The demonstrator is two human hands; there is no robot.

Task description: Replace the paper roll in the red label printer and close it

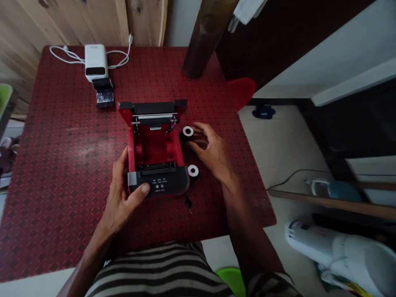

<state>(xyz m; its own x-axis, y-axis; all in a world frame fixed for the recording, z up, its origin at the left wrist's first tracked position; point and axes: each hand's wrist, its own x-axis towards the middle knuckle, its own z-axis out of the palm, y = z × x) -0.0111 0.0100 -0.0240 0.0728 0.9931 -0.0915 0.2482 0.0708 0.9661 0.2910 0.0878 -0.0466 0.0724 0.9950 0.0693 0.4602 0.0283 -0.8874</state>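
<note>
A red and black label printer (154, 165) sits on the table with its lid (154, 108) raised, its red inner bay showing nothing inside. My left hand (123, 194) grips the printer's left front corner, thumb resting on the black button panel and fingers along the side. Beside the printer's right wall stands a small dark roll with a white ring-shaped end (188, 131). My right hand (212, 150) is next to that roll, thumb and fingers apart on its near side; whether they touch it I cannot tell. A second similar roll (193, 171) stands closer to me.
A small black piece (188, 203) lies before the printer's right corner. At the back left are a white device (95, 62) with white cables and a dark crumpled strip (104, 97). A brown post (201, 45) rises at the table's back edge, near a red stool (243, 91).
</note>
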